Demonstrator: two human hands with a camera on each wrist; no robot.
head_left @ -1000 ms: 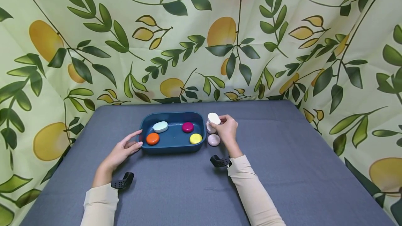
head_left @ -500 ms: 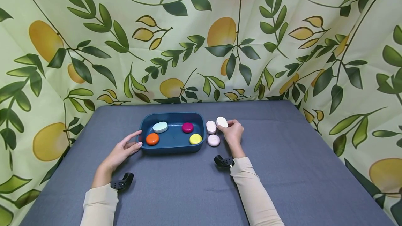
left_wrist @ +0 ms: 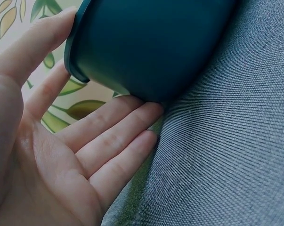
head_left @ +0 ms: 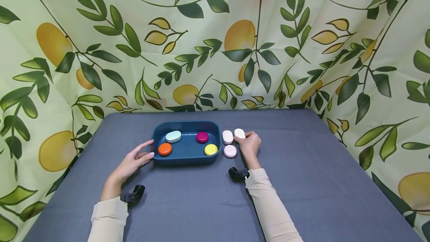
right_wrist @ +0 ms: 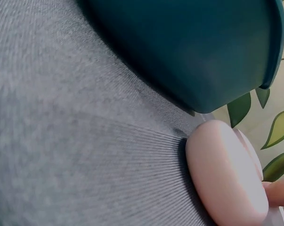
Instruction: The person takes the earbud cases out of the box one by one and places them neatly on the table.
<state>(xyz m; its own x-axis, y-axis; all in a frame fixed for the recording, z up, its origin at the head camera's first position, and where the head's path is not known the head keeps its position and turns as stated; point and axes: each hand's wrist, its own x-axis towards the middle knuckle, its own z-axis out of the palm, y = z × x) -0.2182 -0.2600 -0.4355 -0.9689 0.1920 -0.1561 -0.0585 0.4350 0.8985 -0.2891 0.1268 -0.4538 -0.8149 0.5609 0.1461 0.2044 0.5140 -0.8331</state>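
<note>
A white soap bar (head_left: 239,133) is pinched by my right hand (head_left: 250,143), low over the cloth to the right of the blue tray (head_left: 184,158). Beside it lie an oval pale pink soap bar (head_left: 227,137) and a round pale pink one (head_left: 230,151). In the right wrist view, a pale pink soap bar (right_wrist: 224,174) hides most of the held one, and one fingertip shows behind it. My left hand (head_left: 132,162) touches the tray's left end. In the left wrist view its straight fingers (left_wrist: 118,136) reach the tray's lower edge, and the thumb touches the rim.
Inside the tray sit a pale mint oval soap bar (head_left: 173,136), an orange one (head_left: 165,149), a magenta one (head_left: 202,137) and a yellow one (head_left: 211,149). A grey-blue cloth (head_left: 188,204) covers the table. Behind hangs a leaf-and-fruit patterned curtain (head_left: 201,59).
My right hand has carried the white soap bar rightward from above the oval pink one, then lowered it beside that one. The left hand keeps its place at the tray.
</note>
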